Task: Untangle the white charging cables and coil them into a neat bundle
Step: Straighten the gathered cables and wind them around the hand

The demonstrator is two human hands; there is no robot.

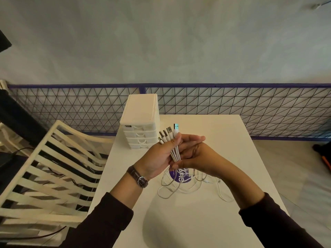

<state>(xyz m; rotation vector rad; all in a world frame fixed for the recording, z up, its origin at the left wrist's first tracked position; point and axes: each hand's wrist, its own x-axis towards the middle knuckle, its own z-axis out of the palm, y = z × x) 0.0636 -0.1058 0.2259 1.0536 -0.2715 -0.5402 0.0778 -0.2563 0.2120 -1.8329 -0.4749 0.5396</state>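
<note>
Several white charging cables (175,152) run side by side through my two hands above the white table (206,221). My left hand (159,158) grips them just below their plugs, which fan out above my thumb, the rightmost one with a blue-green USB end (176,127). My right hand (193,155) closes around the same cables from the right, its fingers pressed against my left palm. Below my hands the cable tails (179,187) hang down and lie in loose overlapping loops on the table.
A small white drawer unit (140,122) stands at the table's far left corner. A purple round sticker (180,176) lies under the loops. A cream slatted chair (53,167) stands left of the table. A wire-mesh fence (232,104) runs behind.
</note>
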